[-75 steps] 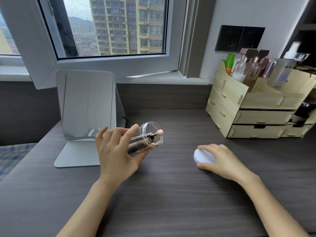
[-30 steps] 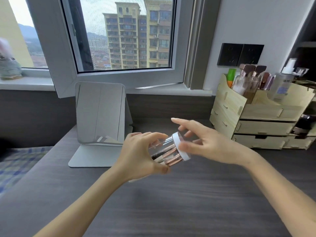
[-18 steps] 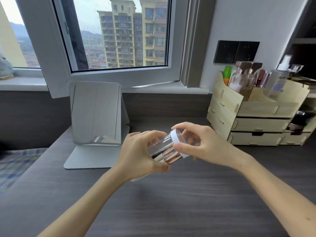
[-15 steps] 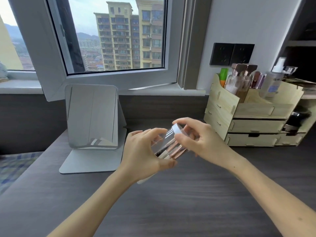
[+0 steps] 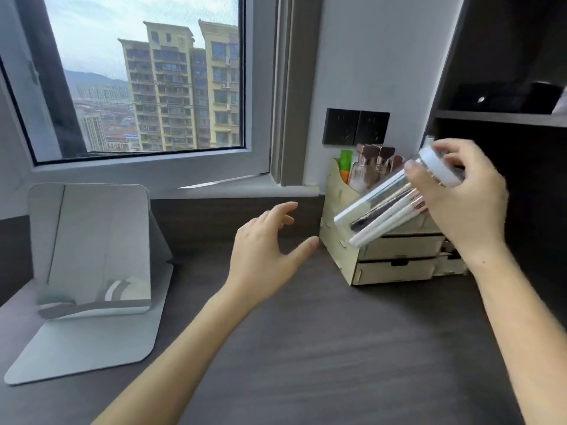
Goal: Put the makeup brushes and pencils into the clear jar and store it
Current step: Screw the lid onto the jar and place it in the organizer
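My right hand (image 5: 463,204) grips the clear jar (image 5: 380,207) by its white lid end (image 5: 440,168). The jar is tilted, lid up and to the right, and hangs in front of the wooden organizer (image 5: 340,240). Inside it lie makeup brushes and pencils (image 5: 389,214) with white, dark and rose-gold handles. My left hand (image 5: 270,253) floats above the desk to the left of the jar, fingers spread, holding nothing.
The wooden organizer carries bottles (image 5: 368,167) on top and has drawers below. A dark shelf unit (image 5: 497,118) stands at the right. A standing mirror (image 5: 89,250) sits at the left of the dark desk (image 5: 337,348), under the window (image 5: 147,78).
The lid went onto the jar while both hands held it. Now my left hand has let go, and my right hand has carried the jar up and right, toward the organizer and shelf.
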The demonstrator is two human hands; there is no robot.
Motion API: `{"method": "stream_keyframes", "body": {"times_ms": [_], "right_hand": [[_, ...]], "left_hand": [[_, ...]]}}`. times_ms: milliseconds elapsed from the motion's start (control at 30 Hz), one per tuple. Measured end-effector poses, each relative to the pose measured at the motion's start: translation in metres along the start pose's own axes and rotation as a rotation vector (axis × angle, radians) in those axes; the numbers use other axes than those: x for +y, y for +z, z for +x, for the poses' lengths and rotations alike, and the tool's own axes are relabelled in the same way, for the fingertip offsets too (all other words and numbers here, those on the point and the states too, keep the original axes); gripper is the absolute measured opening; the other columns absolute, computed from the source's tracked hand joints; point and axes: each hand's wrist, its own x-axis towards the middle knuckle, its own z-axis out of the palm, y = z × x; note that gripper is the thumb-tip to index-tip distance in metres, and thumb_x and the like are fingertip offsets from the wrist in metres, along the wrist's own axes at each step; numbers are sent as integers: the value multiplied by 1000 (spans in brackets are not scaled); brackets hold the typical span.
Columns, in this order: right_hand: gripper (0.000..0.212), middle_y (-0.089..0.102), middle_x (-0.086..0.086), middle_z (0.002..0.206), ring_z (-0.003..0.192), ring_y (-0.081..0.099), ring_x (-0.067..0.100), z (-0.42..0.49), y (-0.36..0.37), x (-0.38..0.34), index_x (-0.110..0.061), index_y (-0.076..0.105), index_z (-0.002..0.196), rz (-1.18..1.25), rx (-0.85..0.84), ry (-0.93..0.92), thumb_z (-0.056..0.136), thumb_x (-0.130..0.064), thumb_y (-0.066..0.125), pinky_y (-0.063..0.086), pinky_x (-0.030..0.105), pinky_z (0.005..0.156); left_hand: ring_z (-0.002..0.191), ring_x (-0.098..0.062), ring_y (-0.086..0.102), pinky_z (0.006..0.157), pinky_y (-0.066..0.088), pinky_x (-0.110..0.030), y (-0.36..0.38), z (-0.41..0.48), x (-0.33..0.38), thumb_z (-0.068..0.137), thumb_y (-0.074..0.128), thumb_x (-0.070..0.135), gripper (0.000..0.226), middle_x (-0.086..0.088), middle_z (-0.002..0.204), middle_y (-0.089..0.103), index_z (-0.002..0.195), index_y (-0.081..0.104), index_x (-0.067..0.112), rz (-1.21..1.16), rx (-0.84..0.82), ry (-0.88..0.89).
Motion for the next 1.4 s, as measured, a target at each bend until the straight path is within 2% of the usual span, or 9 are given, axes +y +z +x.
{"method": "stream_keyframes", "body": {"times_ms": [100, 233, 333, 400, 600, 833, 1100, 1333, 1400], "right_hand": [[42, 62, 9, 113, 93, 52, 13, 35, -7, 22, -17, 59, 113, -106, 204, 26, 81, -45, 59, 35, 22, 77], [45, 59, 12, 117, 104, 55, 23, 67, 5, 49, -16, 58, 115, -181, 247, 52, 80, -45, 59, 37, 25, 85], [46, 58, 15, 117, 105, 56, 30, 79, 20, 68, -14, 58, 116, -238, 174, 46, 80, -43, 61, 41, 39, 95], [47, 57, 16, 118, 107, 55, 32, 84, 29, 78, -13, 58, 117, -271, 114, 54, 80, -42, 61, 40, 41, 97], [46, 59, 18, 111, 101, 54, 33, 100, 35, 91, -5, 51, 109, -316, 33, 103, 81, -40, 61, 40, 41, 91], [45, 60, 15, 111, 99, 57, 34, 107, 34, 99, -10, 55, 106, -391, -207, 57, 80, -46, 63, 41, 38, 85], [45, 47, 23, 131, 115, 50, 39, 99, 58, 100, -18, 58, 126, -392, -389, 98, 85, -35, 63, 39, 40, 100], [51, 37, 17, 143, 122, 46, 42, 100, 71, 106, -20, 40, 140, -501, -441, 143, 92, -36, 49, 40, 46, 101], [54, 37, 20, 144, 124, 43, 44, 97, 71, 103, -18, 37, 141, -590, -388, 108, 92, -38, 48, 37, 47, 102]], "left_hand": [[95, -8, 58, 82, 38, -25, 1, 10, -6, 80, 69, 36, 46, 12, 100, 64, 121, 52, 27, -45, 87, -64], [90, -8, 60, 78, 38, -25, 2, 19, -8, 81, 68, 30, 39, 12, 93, 65, 117, 52, 27, -68, 134, -106], [89, -9, 61, 79, 40, -26, 2, 23, -11, 81, 67, 28, 38, 10, 92, 67, 116, 53, 25, -62, 152, -114], [89, -9, 61, 78, 39, -26, 1, 24, -12, 81, 67, 27, 38, 9, 92, 67, 116, 53, 25, -54, 158, -117], [88, -10, 61, 80, 42, -29, 0, 26, -18, 80, 67, 25, 39, 9, 91, 67, 117, 52, 24, -25, 169, -125], [88, -11, 62, 85, 44, -34, 5, 26, -15, 81, 67, 23, 39, 9, 90, 67, 117, 52, 22, -13, 173, -126], [89, -12, 61, 84, 44, -34, 6, 26, -15, 80, 68, 23, 40, 9, 90, 67, 117, 52, 21, 8, 190, -110], [88, -12, 61, 85, 44, -34, 1, 27, -14, 80, 67, 22, 40, 9, 90, 67, 117, 52, 22, 7, 202, -125], [88, -12, 61, 85, 44, -34, 0, 27, -14, 80, 67, 22, 39, 9, 89, 67, 116, 52, 22, -3, 215, -132]]}}
